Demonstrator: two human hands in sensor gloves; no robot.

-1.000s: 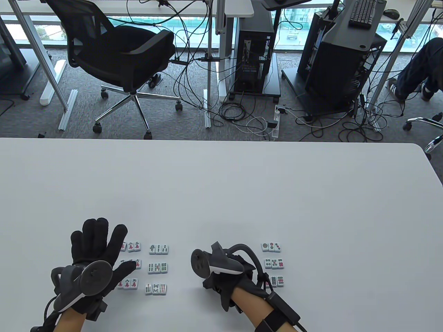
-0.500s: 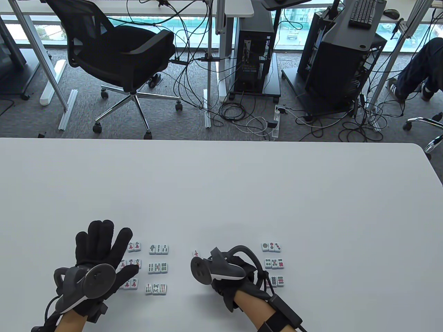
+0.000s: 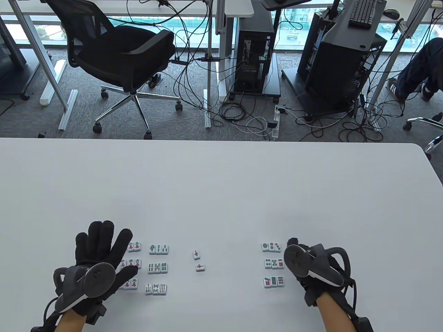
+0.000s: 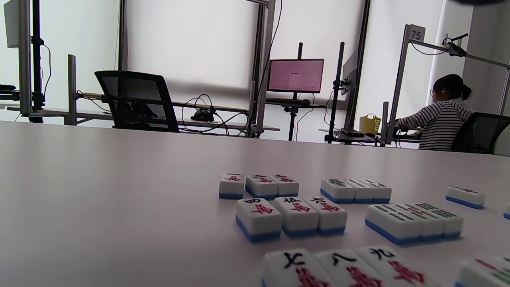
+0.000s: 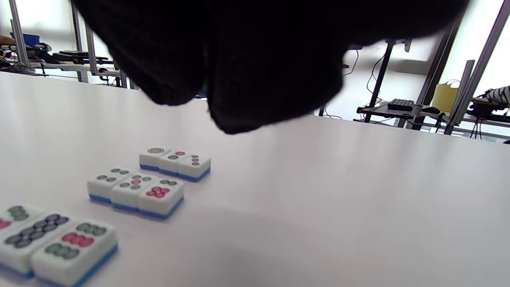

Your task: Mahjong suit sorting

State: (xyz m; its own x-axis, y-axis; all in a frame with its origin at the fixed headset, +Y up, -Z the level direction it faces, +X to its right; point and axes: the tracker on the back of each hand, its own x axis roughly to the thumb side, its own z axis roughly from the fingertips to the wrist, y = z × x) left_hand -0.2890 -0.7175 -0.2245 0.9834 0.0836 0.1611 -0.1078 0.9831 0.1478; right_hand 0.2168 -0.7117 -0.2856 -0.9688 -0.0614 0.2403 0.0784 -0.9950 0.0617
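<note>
The sorting appears nearly finished: character tiles lie partly under the spread, empty left hand, bamboo tiles just right of it, and dot tiles just left of the right hand, whose grasp cannot be told. Two red-marked tiles, well apart from both hands, probably remain to be placed, which calls for a reach toward the middle.

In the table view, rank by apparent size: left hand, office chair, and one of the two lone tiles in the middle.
1. office chair
2. left hand
3. lone tile

The chair sits far behind the table, so its real lead is likely greater.
</note>
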